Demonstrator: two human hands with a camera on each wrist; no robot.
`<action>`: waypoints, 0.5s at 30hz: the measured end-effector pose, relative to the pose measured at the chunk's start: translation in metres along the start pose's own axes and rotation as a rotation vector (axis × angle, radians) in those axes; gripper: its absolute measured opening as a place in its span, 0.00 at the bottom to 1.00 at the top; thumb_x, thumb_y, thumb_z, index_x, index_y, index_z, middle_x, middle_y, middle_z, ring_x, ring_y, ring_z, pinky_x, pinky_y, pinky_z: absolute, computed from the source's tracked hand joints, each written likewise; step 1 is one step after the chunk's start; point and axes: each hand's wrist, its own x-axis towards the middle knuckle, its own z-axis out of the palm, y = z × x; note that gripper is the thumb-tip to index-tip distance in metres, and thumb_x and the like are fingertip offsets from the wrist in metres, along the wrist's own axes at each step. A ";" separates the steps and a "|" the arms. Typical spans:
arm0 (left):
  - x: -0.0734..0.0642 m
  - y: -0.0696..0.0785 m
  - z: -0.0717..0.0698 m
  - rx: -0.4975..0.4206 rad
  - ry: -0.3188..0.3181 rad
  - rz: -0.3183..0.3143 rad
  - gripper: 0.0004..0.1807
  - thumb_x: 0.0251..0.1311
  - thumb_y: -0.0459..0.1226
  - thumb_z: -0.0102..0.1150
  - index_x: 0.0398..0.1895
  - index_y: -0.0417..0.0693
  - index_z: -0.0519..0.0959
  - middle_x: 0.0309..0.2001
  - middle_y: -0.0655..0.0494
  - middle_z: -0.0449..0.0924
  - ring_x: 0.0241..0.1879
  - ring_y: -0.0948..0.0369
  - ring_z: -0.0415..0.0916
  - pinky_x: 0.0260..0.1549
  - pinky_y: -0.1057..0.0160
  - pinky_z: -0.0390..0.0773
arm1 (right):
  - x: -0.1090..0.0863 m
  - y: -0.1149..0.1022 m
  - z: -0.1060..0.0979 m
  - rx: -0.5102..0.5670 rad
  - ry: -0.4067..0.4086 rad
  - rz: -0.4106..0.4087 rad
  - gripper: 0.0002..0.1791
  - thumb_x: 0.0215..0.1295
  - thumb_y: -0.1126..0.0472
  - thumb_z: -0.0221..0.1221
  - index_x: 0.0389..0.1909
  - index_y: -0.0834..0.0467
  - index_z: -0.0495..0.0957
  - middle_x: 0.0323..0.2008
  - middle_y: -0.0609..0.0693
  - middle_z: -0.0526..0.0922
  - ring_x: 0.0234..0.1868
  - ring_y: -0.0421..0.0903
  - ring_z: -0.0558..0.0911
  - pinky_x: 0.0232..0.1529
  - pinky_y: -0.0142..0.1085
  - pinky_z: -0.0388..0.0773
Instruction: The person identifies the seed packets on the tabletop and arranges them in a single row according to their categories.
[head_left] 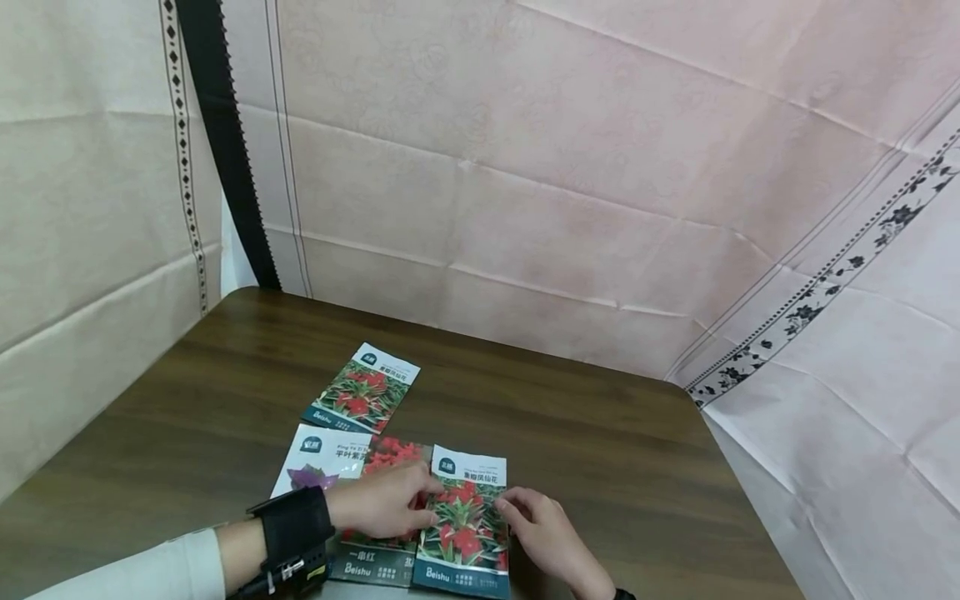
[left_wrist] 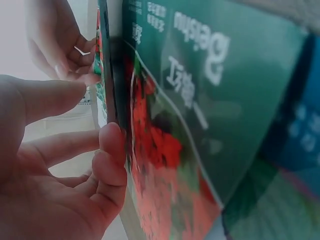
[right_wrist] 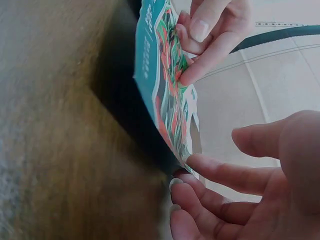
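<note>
A seed packet with red flowers (head_left: 461,533) lies between both hands, its right edge raised off the table. My left hand (head_left: 390,500) rests fingertips along its left edge, thumb (left_wrist: 55,97) and index finger apart. At the opposite edge, my right hand (head_left: 547,533) pinches the packet (right_wrist: 172,100) between index finger and the fingers beneath; its thumb stands free. Under the left hand lie another red-flower packet (head_left: 375,562) and a white packet with a purple flower (head_left: 322,454), both partly covered. A further red-flower packet (head_left: 363,387) lies behind them.
The packets lie on a brown wooden table (head_left: 600,433) with rounded back corners. Pale patterned cloth (head_left: 487,192) hangs behind it and at both sides. A black strap with a device (head_left: 292,533) sits on the left wrist.
</note>
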 end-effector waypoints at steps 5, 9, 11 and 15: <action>-0.002 -0.003 0.003 0.031 0.009 0.006 0.27 0.58 0.50 0.57 0.57 0.46 0.76 0.35 0.61 0.66 0.35 0.65 0.62 0.34 0.62 0.64 | 0.000 0.004 0.005 -0.062 0.023 -0.037 0.21 0.66 0.42 0.49 0.43 0.53 0.81 0.29 0.45 0.74 0.30 0.41 0.70 0.29 0.37 0.67; 0.000 -0.005 0.003 0.042 0.020 0.019 0.25 0.59 0.51 0.55 0.55 0.47 0.77 0.38 0.61 0.70 0.36 0.67 0.65 0.37 0.61 0.67 | 0.001 0.006 0.004 -0.113 0.042 -0.068 0.21 0.66 0.42 0.48 0.42 0.52 0.82 0.29 0.42 0.74 0.30 0.39 0.70 0.30 0.36 0.67; 0.001 -0.006 0.002 0.026 0.022 0.025 0.24 0.60 0.51 0.54 0.55 0.48 0.78 0.40 0.62 0.72 0.36 0.68 0.66 0.38 0.62 0.68 | 0.003 0.004 0.001 -0.124 0.042 -0.085 0.21 0.66 0.43 0.48 0.42 0.52 0.82 0.31 0.41 0.76 0.31 0.38 0.71 0.31 0.36 0.68; 0.002 -0.010 -0.001 -0.042 0.049 0.048 0.23 0.61 0.51 0.53 0.54 0.48 0.77 0.31 0.60 0.73 0.25 0.67 0.65 0.35 0.63 0.69 | 0.013 -0.008 -0.011 -0.082 0.034 -0.107 0.22 0.67 0.43 0.48 0.42 0.55 0.82 0.30 0.46 0.78 0.30 0.40 0.74 0.30 0.36 0.70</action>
